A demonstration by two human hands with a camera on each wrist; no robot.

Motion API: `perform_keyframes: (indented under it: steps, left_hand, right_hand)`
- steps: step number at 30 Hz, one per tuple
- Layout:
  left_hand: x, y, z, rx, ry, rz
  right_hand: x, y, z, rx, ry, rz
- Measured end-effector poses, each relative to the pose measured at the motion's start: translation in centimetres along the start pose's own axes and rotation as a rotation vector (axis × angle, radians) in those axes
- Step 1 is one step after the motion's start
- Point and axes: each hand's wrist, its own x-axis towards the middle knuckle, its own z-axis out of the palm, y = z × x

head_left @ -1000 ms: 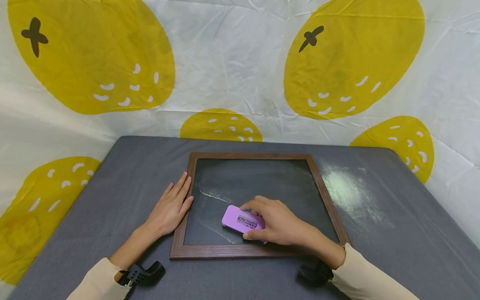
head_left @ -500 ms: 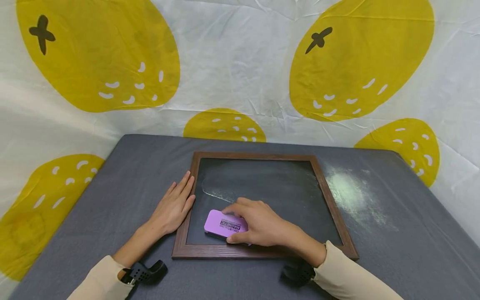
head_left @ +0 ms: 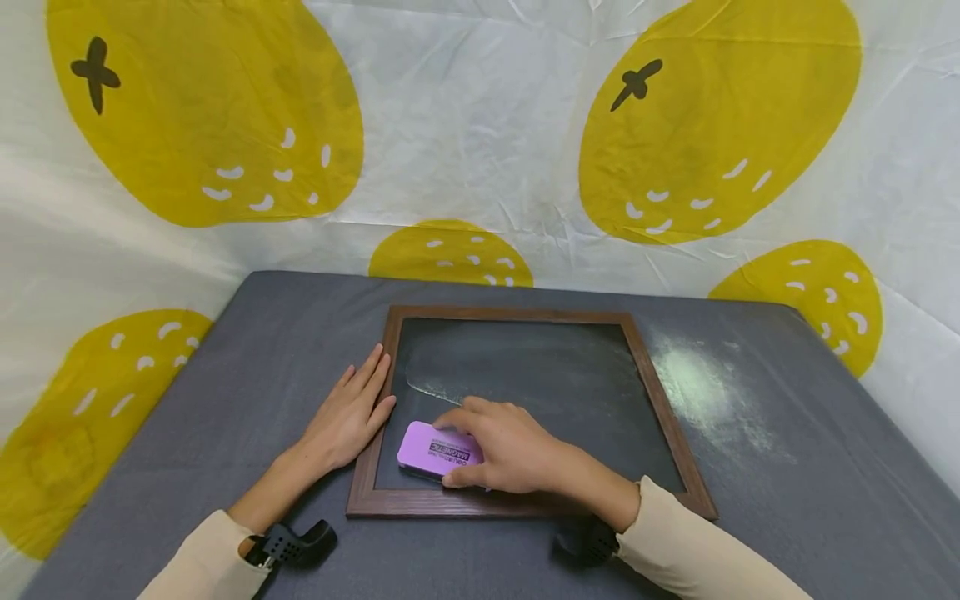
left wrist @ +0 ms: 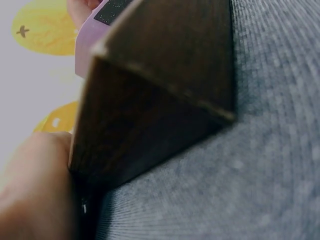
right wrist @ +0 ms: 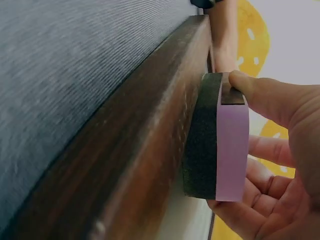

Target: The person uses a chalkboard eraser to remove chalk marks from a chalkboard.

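Note:
A purple magnetic eraser [head_left: 431, 450] lies on the lower left part of a wood-framed blackboard [head_left: 525, 358]. My right hand [head_left: 506, 450] grips it by its long sides, thumb on the near side and fingers on the far side. In the right wrist view the eraser [right wrist: 232, 150] shows its dark felt layer toward the board, close by the frame's lower bar [right wrist: 150, 125]. My left hand [head_left: 348, 417] rests with straight fingers along the left bar of the frame. The left wrist view shows the frame's corner [left wrist: 165, 90] close up, with part of that hand [left wrist: 35, 185] beside it.
A pale chalk line [head_left: 431, 392] runs across the board's left part. On the grey tablecloth [head_left: 787, 500] right of the board is a whitish powdery patch [head_left: 690, 383]. Behind the table hangs a white curtain [head_left: 465, 108] with yellow fruit prints.
My right hand has slid the eraser leftward along the board's lower part. The short chalk line near the lower bar no longer shows. My left hand stays at the frame.

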Motion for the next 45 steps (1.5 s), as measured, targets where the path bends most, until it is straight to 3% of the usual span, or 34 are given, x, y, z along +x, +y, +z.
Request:
perform_keyframes:
  steps: [7, 18, 28, 35, 45]
  left_hand:
    - [0.4, 0.0, 0.0, -0.011, -0.014, 0.010]
    - [0.8, 0.0, -0.2, -0.013, -0.029, 0.008]
    - [0.2, -0.1, -0.2, -0.025, -0.029, -0.006]
    - [0.2, 0.0, 0.0, -0.019, -0.030, -0.007]
    - [0.0, -0.1, 0.0, -0.044, -0.040, -0.029]
  right_hand:
    - [0.7, 0.5, -0.8, -0.041, 0.002, 0.040]
    - [4.0, 3.0, -1.7, -0.076, 0.028, 0.130]
    - [5.8, 6.0, -2.7, -0.101, 0.059, 0.287]
    - [4.4, 9.1, -3.9, -0.105, 0.094, 0.384]
    - [-0.3, 13.2, -5.8, -0.087, 0.165, 0.493]
